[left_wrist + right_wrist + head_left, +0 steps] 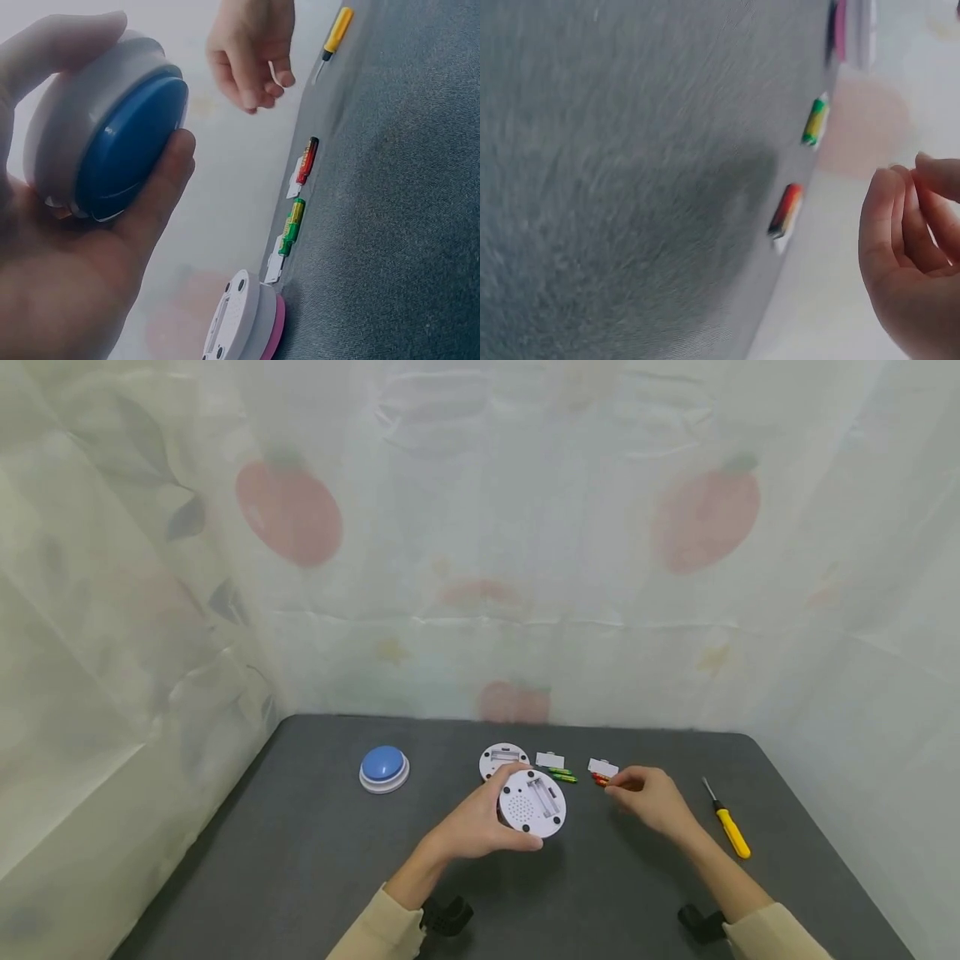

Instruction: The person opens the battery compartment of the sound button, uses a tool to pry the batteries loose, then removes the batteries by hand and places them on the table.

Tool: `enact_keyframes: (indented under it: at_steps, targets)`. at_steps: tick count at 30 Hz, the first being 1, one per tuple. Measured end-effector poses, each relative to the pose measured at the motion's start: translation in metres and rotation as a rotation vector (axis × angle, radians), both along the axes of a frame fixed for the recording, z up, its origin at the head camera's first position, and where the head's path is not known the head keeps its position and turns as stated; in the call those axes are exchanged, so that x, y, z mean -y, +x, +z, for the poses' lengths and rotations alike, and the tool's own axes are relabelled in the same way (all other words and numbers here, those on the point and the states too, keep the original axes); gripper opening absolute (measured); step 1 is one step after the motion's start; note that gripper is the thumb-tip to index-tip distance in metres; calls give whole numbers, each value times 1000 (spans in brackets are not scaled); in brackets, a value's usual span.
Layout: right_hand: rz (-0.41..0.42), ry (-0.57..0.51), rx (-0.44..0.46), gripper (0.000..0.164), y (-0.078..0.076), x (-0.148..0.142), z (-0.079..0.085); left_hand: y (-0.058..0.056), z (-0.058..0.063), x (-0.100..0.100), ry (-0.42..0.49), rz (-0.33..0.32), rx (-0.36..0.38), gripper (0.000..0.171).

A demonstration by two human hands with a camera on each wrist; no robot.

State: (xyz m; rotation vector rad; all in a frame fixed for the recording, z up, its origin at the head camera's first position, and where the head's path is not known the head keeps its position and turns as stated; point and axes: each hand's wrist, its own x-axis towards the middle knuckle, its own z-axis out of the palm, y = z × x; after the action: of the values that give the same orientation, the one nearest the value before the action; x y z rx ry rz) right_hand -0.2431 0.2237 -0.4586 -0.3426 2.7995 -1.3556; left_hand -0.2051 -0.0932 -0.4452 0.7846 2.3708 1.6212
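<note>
My left hand (483,818) grips a white round push-button device (532,804) by its rim, above the table. Its underside, with an uncovered battery compartment and speaker holes, faces the head camera. The left wrist view shows its blue button (135,146). My right hand (651,797) hovers near the red batteries (601,780), fingers loosely bent and nothing visible between them; in the right wrist view the batteries (785,211) lie on the table, apart from the hand. A white battery cover (603,767) lies behind them.
Green batteries (562,775) lie beside another white cover (551,760). An overturned device (504,756) with a pink button (275,328) stands behind my left hand. A blue-topped button (383,764) sits left, a yellow-handled screwdriver (731,831) right. Patterned curtains border the dark table (315,877).
</note>
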Motion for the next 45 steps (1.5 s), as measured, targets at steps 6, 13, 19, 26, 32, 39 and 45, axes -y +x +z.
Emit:
enact_keyframes:
  at_steps: [6, 13, 19, 26, 32, 39, 45]
  targets:
    - [119, -48, -49, 21, 21, 8, 8, 0, -3, -5, -5, 6, 24, 93]
    - [210, -146, -6, 31, 40, 15, 8, -1, -5, -13, -30, 29, 50, 95]
    - [279, -227, 58, 43, 51, 22, 11, -7, -10, -22, -41, 32, 99, 96]
    - [253, -269, 94, 55, 54, 30, 6, -13, -16, -35, -21, -20, 136, 91]
    - [170, -322, 136, 70, 56, 31, -3, -12, -20, -49, -29, -12, 132, 90]
    - [35, -274, 171, 78, 58, 27, -7, -14, -24, -62, 45, -112, 235, 85]
    - [16, -262, 155, 79, 55, 9, -8, -23, -31, -69, 60, -197, 225, 69]
